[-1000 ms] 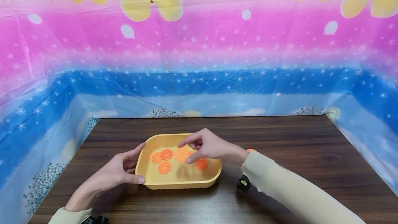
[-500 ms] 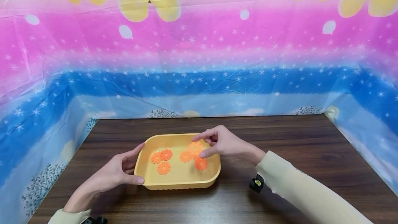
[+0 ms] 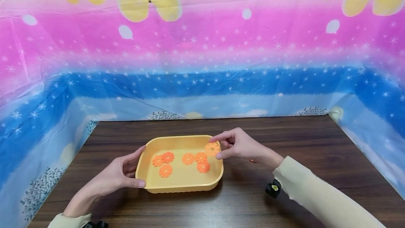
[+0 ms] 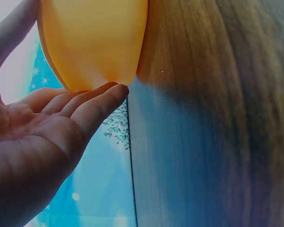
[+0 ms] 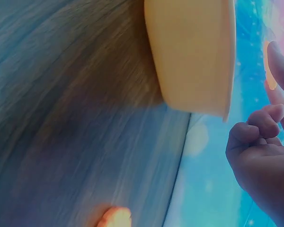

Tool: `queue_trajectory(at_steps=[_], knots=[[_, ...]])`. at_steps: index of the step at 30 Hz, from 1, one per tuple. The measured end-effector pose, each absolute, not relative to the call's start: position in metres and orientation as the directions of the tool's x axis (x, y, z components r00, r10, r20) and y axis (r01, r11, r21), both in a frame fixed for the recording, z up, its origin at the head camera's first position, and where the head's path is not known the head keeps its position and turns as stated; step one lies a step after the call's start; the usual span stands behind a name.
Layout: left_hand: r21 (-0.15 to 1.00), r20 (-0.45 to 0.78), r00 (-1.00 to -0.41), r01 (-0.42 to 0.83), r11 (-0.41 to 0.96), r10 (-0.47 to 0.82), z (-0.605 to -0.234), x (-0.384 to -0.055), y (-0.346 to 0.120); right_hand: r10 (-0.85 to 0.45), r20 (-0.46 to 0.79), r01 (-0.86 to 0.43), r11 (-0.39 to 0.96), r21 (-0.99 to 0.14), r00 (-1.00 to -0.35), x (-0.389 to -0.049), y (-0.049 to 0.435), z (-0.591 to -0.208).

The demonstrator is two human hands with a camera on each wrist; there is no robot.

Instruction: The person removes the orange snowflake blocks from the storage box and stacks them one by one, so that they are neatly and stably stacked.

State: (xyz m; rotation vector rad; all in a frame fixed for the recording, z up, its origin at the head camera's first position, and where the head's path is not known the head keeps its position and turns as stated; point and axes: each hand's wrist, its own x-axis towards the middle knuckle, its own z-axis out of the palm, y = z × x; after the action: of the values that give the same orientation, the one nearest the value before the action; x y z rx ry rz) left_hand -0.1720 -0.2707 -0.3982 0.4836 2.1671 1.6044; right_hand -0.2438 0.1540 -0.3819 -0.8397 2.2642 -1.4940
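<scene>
My left hand (image 3: 115, 173) holds the yellow plastic tray (image 3: 177, 189) by its left end, thumb at the near corner and fingers along the far side. In the left wrist view, those fingers press against the tray's wall (image 4: 97, 42). Between thumb and forefinger, my right hand (image 3: 243, 147) pinches a light orange flower-shaped disc (image 3: 208, 148) over the tray's right end. The right wrist view shows this disc (image 5: 270, 64) edge-on, higher than the rim. Several darker orange flower-shaped discs (image 3: 165, 170) lie inside the tray, in a left group and a right group.
An orange piece (image 3: 252, 160) lies on the dark wooden table (image 3: 284, 133), mostly hidden behind my right wrist; the right wrist view shows part of this piece (image 5: 116, 217). A patterned cloth (image 3: 196, 83) hangs around the table's back and sides.
My right hand has carried the light orange disc rightward, from over the tray's middle to its right end, uncovering discs beneath. My left hand keeps its hold on the tray.
</scene>
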Motion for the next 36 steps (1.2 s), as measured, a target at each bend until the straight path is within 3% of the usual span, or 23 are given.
queue_trajectory(at_steps=[36], knots=[[0.958,-0.117,-0.864,0.032,0.285,0.490,-0.397,-0.172,-0.270,-0.459,0.016,-0.256,0.465,-0.848,-0.888,-0.242,0.262,-0.417]])
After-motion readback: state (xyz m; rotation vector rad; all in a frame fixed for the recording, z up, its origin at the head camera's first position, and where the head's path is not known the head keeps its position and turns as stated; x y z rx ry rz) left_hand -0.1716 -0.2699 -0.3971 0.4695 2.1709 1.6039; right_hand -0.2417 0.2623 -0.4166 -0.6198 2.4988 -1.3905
